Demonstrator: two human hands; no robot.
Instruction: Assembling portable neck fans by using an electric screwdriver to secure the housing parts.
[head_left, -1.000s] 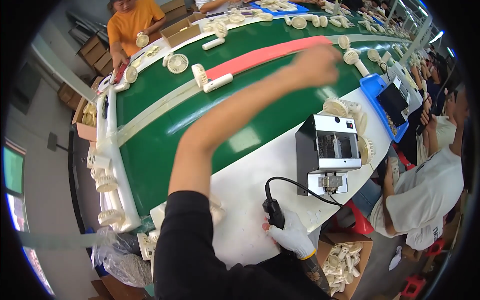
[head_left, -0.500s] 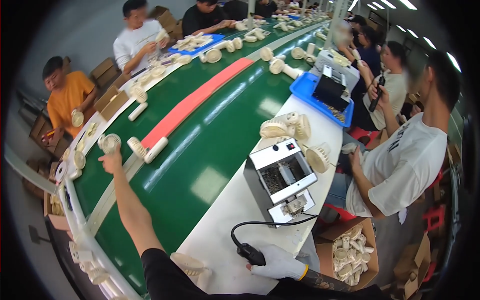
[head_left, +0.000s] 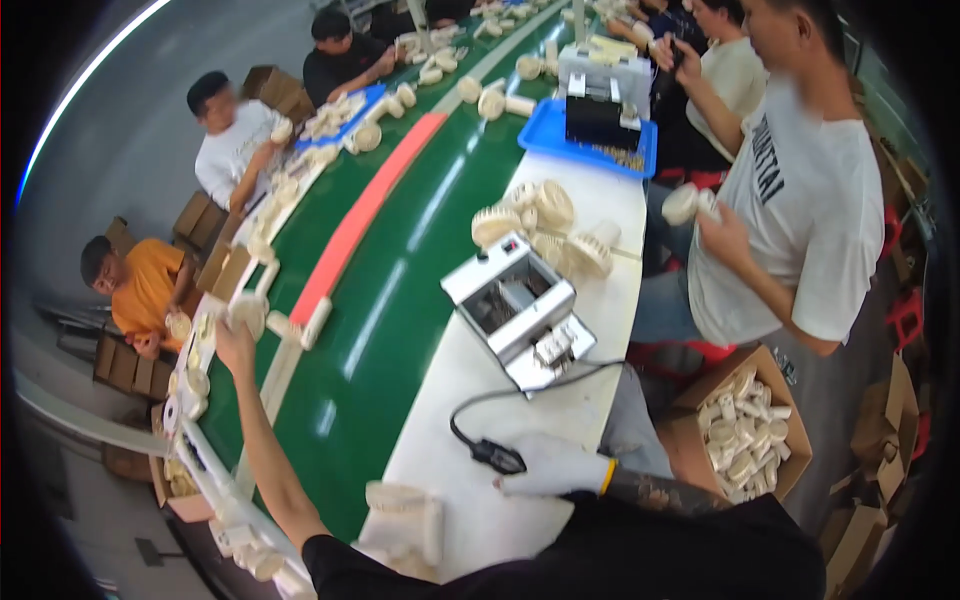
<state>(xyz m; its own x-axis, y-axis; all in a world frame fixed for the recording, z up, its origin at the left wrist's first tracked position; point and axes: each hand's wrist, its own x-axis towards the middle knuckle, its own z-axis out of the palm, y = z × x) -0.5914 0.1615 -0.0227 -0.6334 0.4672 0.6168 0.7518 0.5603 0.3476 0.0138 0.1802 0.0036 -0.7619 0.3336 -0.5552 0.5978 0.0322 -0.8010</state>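
Note:
My bare left hand (head_left: 237,350) reaches far across the green conveyor belt to its left edge. Its fingers are closed on the rim of a cream handheld fan (head_left: 249,313) with a round head. Another cream fan (head_left: 312,322) lies on the belt just right of it. My right hand (head_left: 555,466), in a white glove, rests low over the white worktop, closed around a black corded electric screwdriver (head_left: 497,456). The screwdriver's tip is hidden by the glove. Beyond that hand stands a white and black screw feeder (head_left: 520,300) with an open top.
Several cream fans (head_left: 545,215) stand past the feeder, before a blue tray (head_left: 545,125). More fan parts (head_left: 405,515) sit beside my left upper arm. A pink strip (head_left: 370,210) lies along the belt. A carton (head_left: 690,440) of fan parts stands at right. Co-workers line both sides.
The view has turned, shifting the scene. My left hand stays at the belt's far edge with the fan, now slightly closer to the one on the belt. My right hand keeps the screwdriver.

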